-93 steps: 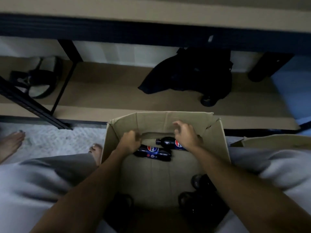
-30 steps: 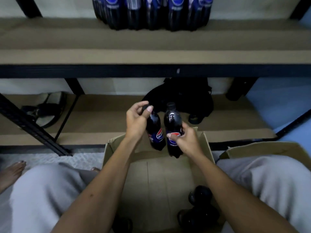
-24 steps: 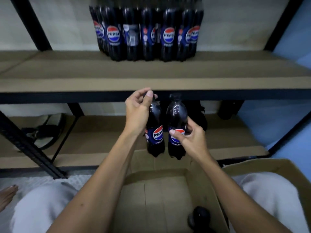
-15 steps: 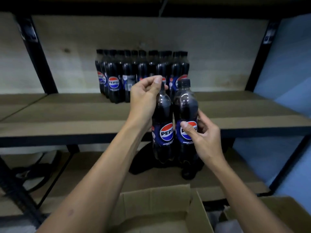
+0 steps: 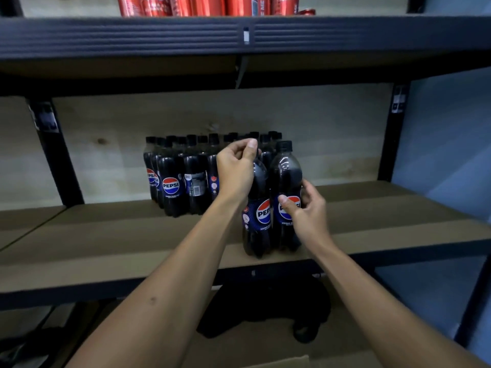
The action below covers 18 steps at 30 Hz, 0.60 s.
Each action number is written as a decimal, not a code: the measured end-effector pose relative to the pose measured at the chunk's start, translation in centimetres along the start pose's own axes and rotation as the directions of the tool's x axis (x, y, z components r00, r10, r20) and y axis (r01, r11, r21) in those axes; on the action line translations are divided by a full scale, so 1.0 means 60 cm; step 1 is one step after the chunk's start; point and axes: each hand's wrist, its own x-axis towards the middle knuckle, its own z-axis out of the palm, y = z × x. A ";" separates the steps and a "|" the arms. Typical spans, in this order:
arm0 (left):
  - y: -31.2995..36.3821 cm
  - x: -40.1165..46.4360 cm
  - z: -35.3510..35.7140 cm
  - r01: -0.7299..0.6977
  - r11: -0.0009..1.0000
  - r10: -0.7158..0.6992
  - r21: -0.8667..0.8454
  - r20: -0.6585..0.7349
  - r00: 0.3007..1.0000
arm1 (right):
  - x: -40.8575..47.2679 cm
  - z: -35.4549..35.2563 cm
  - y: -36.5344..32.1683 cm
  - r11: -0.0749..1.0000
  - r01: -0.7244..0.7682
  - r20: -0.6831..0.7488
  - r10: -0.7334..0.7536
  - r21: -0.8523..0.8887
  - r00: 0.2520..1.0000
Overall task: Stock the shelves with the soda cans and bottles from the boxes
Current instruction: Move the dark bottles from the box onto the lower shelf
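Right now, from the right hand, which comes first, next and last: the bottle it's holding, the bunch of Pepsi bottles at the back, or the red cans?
From the right hand:
1. Held bottle, in its grip.
2. Bottle cluster, back-left, same shelf.
3. Red cans, shelf above.

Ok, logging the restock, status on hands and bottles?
Left hand grips one Pepsi bottle by the neck, right hand the other bottle at its label. Both at the shelf front. Path to stocked bottles open.

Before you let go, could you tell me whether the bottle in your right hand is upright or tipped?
Upright: the right-hand Pepsi bottle has its black cap on top and base down at the middle shelf.
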 end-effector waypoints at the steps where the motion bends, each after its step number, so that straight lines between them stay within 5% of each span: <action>1: -0.008 0.004 0.005 -0.014 1.000 0.014 0.010 0.007 1.000 | 0.003 0.001 0.006 1.000 0.002 -0.003 -0.002 0.004 1.000; 9: -0.086 -0.012 0.000 -0.287 0.887 0.260 0.362 0.122 0.958 | 0.014 -0.001 0.047 0.999 0.045 -0.018 -0.045 -0.017 0.999; 18: -0.173 -0.114 -0.057 -0.259 0.927 0.195 0.271 0.241 0.951 | -0.025 -0.040 0.100 0.993 0.038 0.108 -0.026 -0.110 0.994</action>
